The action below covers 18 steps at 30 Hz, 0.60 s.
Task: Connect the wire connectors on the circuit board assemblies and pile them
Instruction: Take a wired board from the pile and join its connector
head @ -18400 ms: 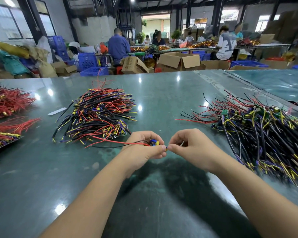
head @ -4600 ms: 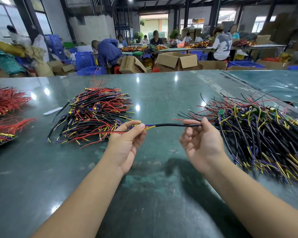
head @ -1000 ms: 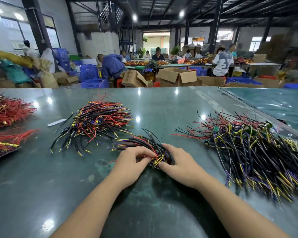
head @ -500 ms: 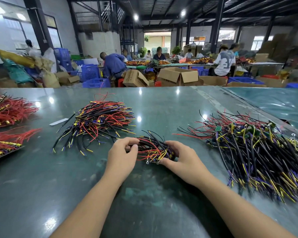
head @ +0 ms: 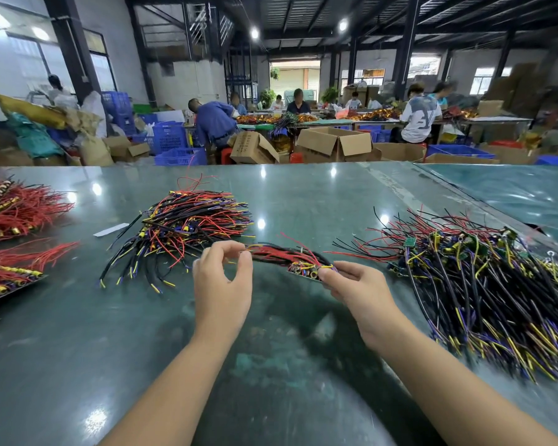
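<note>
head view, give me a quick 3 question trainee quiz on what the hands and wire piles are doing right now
1. True or false: the bundle of wired boards is held between both hands, above the table.
2. Which hand grips the bundle's circuit-board end? A) left hand B) right hand
3. Fill in: the larger pile of loose assemblies lies to the person's ____.

Key: 1 true; 2 B; 3 right
</note>
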### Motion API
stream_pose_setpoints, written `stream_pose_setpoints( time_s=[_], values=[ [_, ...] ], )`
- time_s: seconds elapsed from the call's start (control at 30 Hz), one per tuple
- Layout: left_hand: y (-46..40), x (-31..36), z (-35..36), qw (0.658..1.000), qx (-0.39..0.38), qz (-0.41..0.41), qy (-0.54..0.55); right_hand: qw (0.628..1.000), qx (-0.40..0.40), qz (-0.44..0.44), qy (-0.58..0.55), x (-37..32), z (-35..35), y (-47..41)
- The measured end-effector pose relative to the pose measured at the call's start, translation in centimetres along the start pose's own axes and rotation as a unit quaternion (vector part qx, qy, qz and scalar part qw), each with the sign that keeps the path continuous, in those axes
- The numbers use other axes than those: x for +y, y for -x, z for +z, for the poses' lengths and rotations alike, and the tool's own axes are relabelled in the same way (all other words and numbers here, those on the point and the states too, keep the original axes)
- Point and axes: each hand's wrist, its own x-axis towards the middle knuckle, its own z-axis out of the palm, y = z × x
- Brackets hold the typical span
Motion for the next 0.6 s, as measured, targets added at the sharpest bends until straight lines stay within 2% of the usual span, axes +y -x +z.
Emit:
stream_pose_setpoints(
  time_s=[0.07,0.17,0.27,0.4,0.47,0.6],
  values=[
    [0.2,0.4,-0.1,0.999,-0.025,-0.010,0.038,0.998,0.008,0.012,-0.054,-0.3,-0.1,0.1],
    [0.6,0.9,0.3,0.977,-0.122,-0.140,0.106,0.994,0.008,0.008,-0.110,-0.8,-0.1,0.2],
    [1.2,1.6,0.8,0.921,-0.210,-0.271,0.184,0.991,-0.008,-0.012,-0.133,-1.0,0.3,0.5],
    [1.0,2.0,0.6,0.816,-0.250,-0.401,0.334,0.993,-0.052,-0.076,-0.078,-1.0,1.1,1.4],
    [0.9,1.8,0.4,0.774,-0.245,-0.432,0.392,0.991,-0.088,-0.101,-0.027,-0.9,1.4,1.7],
    [0.9,1.4,0.5,0.743,-0.253,-0.436,0.440,0.983,-0.121,-0.133,0.034,-1.1,1.2,2.0]
  ],
)
